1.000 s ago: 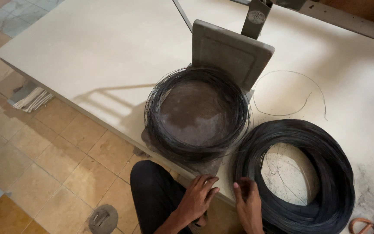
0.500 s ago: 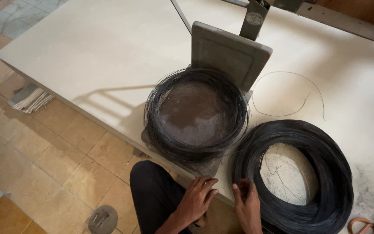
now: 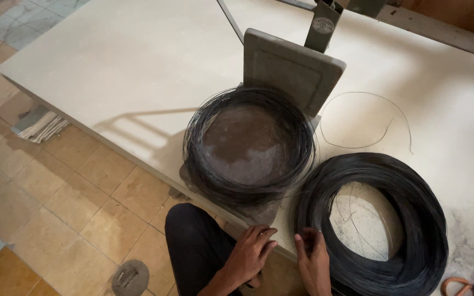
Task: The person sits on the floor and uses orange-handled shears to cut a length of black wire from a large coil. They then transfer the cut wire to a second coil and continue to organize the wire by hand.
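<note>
Right hand point(image 3: 312, 257), fingers loosely curled, touches the large wire coil point(image 3: 371, 225) at 7 o'clock. Left hand point(image 3: 250, 253) spread, empty. Risk: loose strands spring, tangle or prick fingers.

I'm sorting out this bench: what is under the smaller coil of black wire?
The smaller coil sits on a grey round plate, bare in the middle, with an upright grey panel behind it. The wire covers the plate's rim, and what carries the plate is hidden.
</note>
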